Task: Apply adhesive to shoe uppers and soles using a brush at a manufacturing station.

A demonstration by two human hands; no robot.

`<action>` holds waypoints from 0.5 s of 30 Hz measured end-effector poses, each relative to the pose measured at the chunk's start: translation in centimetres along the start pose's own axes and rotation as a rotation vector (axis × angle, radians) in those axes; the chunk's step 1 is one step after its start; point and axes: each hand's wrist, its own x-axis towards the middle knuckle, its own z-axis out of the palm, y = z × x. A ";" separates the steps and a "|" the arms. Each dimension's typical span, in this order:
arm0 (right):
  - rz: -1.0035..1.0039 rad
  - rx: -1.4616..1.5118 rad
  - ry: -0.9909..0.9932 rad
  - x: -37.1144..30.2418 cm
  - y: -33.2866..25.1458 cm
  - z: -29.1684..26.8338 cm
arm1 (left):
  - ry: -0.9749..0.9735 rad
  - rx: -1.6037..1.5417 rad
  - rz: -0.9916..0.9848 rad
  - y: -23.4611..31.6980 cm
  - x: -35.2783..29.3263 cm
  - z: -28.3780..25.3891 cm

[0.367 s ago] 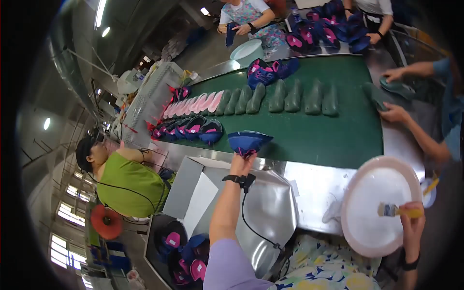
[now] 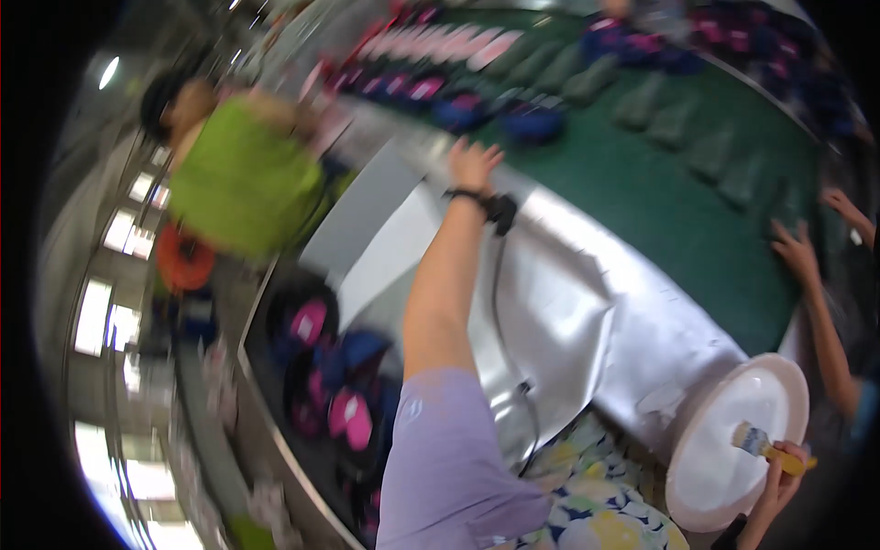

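My left hand (image 2: 475, 168) reaches forward to the near edge of a green conveyor belt (image 2: 623, 220), its fingers spread and holding nothing. Just beyond the fingertips, on the belt, sits a blue shoe upper (image 2: 532, 122), blurred by motion. My right hand (image 2: 777, 484) grips the yellow handle of a paintbrush (image 2: 753, 440). The brush's bristles are over a pale pink basin (image 2: 796, 390) with white contents, at the lower right.
Shoe uppers, pink insoles (image 2: 431, 44) and dark green shoe lasts (image 2: 660, 110) line the belt. Left of my arm, a container holds blue and pink uppers (image 2: 351, 417). A co-worker in a green top (image 2: 243, 183) is at left; another person's hands (image 2: 797, 257) reach in at right.
My left hand has let go of the blue upper, which now rests on the belt at the end of the upper row. The view has turned; the brush stays in my right hand.
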 end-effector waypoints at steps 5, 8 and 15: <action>-0.006 -0.014 -0.098 1.9 0.8 -1.2 | 0.093 1.828 0.997 21.9 -13.4 -8.0; -0.035 -0.015 -0.126 0.9 0.7 -1.3 | 0.378 2.208 0.183 27.0 -21.7 -12.4; -0.092 0.194 -0.156 -2.6 -1.9 1.2 | -0.455 2.288 -0.518 25.6 -35.5 -22.0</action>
